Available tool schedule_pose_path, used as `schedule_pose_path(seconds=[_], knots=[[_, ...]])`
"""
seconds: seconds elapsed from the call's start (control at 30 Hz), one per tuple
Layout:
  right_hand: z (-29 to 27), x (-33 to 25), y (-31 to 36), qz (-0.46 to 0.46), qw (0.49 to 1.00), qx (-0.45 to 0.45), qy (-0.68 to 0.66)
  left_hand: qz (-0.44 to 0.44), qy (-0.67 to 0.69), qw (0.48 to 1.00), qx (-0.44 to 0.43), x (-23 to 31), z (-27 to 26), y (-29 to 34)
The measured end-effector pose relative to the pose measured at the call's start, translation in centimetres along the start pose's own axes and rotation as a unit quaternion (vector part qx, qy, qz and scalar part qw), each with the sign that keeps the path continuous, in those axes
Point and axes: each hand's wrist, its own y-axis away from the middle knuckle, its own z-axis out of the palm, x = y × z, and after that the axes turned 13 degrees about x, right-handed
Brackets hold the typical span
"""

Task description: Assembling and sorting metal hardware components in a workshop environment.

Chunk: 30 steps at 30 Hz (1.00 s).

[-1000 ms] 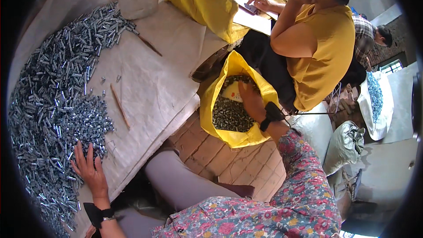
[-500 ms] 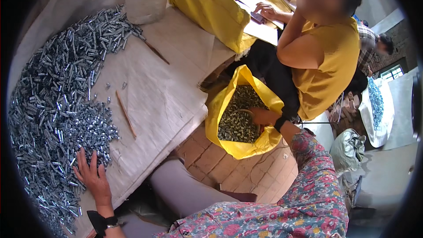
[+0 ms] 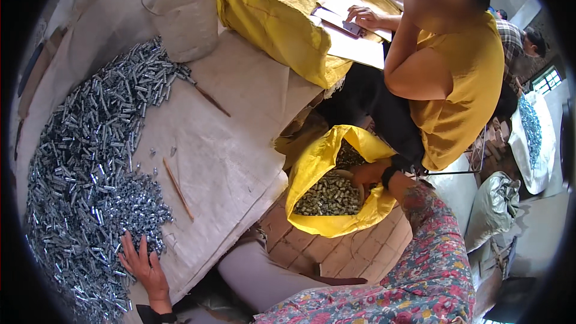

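My left hand (image 3: 147,270) lies with fingers spread at the near edge of a large heap of silvery metal pieces (image 3: 96,138), long tube-like ones mixed with small short ones. My right hand (image 3: 369,174) reaches into an open yellow sack (image 3: 318,222) standing on the floor. It grips the rim of a round bowl (image 3: 360,197), heaped with small dull brass-coloured metal pieces (image 3: 329,197). More such pieces lie in the sack behind the bowl. The fingers inside the bowl's rim are partly hidden.
Two thin sticks, one brown (image 3: 178,189) and one dark (image 3: 211,101), lie on the pale cloth-covered table (image 3: 234,144). A whitish bucket (image 3: 186,24) stands behind the heap. A person in a yellow top (image 3: 462,84) sits across, one hand on a phone (image 3: 354,27). Full sacks (image 3: 495,210) stand at right.
The bowl in my right hand has come up, heaped with pieces, and shows more clearly in the sack. My left hand stays spread by the heap. The whole view has shifted slightly.
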Motion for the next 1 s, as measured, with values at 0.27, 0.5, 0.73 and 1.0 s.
schedule_pose_path(seconds=[0.27, 0.5, 0.73, 1.0], knots=[[-0.7, -3.2, 3.8, 0.013, 0.994, 0.041, -0.097, 0.012, 0.009, 1.000, 0.018, -0.3, 0.5, 0.0], [-1.1, -2.8, 6.5, -0.014, 0.986, 0.144, -0.077, 0.018, -0.003, 0.999, 0.028, 0.1, 0.8, -0.1], [0.8, -0.3, 6.3, 0.030, 0.953, 0.176, -0.245, -0.001, 0.004, 1.000, 0.024, -0.4, 0.2, 0.3], [1.3, -6.5, 16.0, -0.033, 0.814, 0.179, -0.551, -0.009, 0.064, 0.996, 0.055, 0.5, -0.3, -0.6]])
